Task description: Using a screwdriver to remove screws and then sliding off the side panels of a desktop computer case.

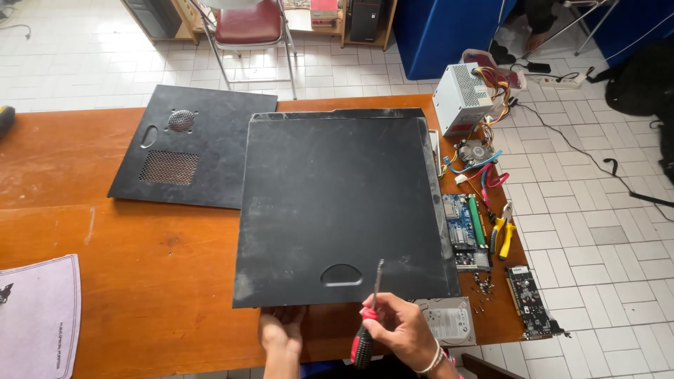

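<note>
- Where the right hand (404, 330) closes its grip, it holds a red-and-black screwdriver (366, 323), shaft up, tip over the panel's near edge.
- Left hand (282, 328): fingers rest flat at the near edge of the black case panel (337, 210); whether they pinch it cannot be told.
- Panel: thin sheet metal, judged stiff, light, dusty-slick; best taken by its edges or the recessed pull (342, 275).
- Beyond, on the wooden worktop (140, 281): vented side panel (189, 144), power supply (463, 98), circuit board (463, 231), yellow pliers (501, 231), hard drive (449, 319).
</note>
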